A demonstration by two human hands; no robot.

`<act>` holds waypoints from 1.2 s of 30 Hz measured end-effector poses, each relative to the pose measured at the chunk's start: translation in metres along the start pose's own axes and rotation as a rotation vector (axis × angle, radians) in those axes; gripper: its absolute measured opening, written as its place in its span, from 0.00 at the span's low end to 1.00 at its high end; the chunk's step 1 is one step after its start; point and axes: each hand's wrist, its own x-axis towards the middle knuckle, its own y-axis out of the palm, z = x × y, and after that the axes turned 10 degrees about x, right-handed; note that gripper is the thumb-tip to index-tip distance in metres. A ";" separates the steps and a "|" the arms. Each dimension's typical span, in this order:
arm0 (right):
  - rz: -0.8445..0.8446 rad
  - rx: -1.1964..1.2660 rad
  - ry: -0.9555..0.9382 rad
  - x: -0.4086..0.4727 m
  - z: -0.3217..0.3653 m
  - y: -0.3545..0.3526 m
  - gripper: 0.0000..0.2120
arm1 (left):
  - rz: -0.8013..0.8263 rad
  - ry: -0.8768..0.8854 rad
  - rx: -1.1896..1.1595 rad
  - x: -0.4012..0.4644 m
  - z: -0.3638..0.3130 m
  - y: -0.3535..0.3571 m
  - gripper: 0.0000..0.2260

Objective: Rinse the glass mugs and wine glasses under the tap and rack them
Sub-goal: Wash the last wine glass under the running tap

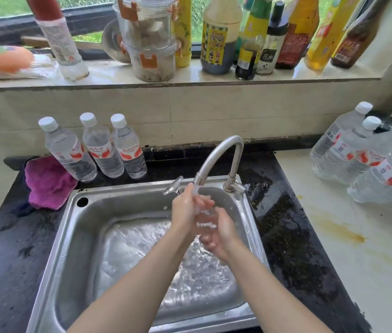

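A clear wine glass (204,221) lies tilted between both hands over the steel sink (74,236), its round foot (172,185) pointing up and left. Water runs from the curved tap (221,155) onto the bowl. My left hand (185,212) grips the glass near the stem and upper bowl. My right hand (221,233) cups the lower bowl from the right, fingers curled under it. Much of the glass is hidden by fingers and running water. No mugs or rack are in view.
Three water bottles (103,150) and a pink cloth (46,183) sit behind the sink's left corner. More bottles (363,159) stand on the pale counter at right. Sauce bottles and plastic containers (151,39) line the window sill. The dark counter (286,224) is wet.
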 end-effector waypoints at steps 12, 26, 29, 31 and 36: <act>-0.025 -0.310 -0.352 0.026 -0.008 0.029 0.11 | -0.238 0.068 -0.004 -0.005 0.002 -0.019 0.15; 0.038 -0.070 0.003 0.018 0.006 0.004 0.19 | -0.140 0.201 0.230 0.008 0.005 -0.006 0.22; 0.090 0.047 0.302 0.004 0.006 -0.017 0.21 | -0.087 0.059 0.098 0.007 -0.002 0.004 0.19; 0.069 0.017 0.326 -0.003 0.002 -0.023 0.22 | -0.103 -0.039 -0.040 0.004 0.000 0.010 0.15; 0.055 -0.568 -0.423 -0.014 -0.022 -0.023 0.13 | -0.079 -0.172 0.004 0.011 0.003 0.006 0.13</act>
